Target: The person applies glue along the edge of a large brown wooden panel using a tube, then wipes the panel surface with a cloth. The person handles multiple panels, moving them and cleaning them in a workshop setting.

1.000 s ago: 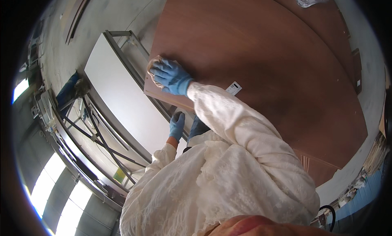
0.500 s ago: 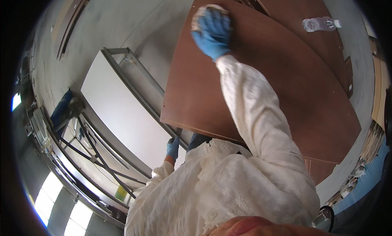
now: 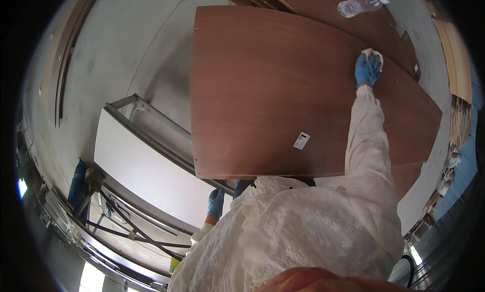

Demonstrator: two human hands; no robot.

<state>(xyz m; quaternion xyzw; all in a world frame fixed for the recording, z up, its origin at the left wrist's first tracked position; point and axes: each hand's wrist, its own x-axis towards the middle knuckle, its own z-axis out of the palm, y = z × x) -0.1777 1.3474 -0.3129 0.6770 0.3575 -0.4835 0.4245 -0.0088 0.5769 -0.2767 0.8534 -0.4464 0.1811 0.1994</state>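
Over my remote feed, I see the right hand [image 3: 367, 72], grasping the pale cloth [image 3: 372, 52], has swept from the brown panel's [image 3: 262, 90] far-left corner to its right side, seemingly spanning its width, while I cannot tell the left hand's [image 3: 215, 203] grip.

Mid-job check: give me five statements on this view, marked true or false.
1. The right hand holds a pale cloth over the brown panel. True.
2. The right hand is at the panel's left edge. False: it is near the curved far edge.
3. The left hand wears a blue glove. True.
4. The clear bottle lies on its side. True.
5. The bottle is nearer the left hand. False: it is nearer the right hand.
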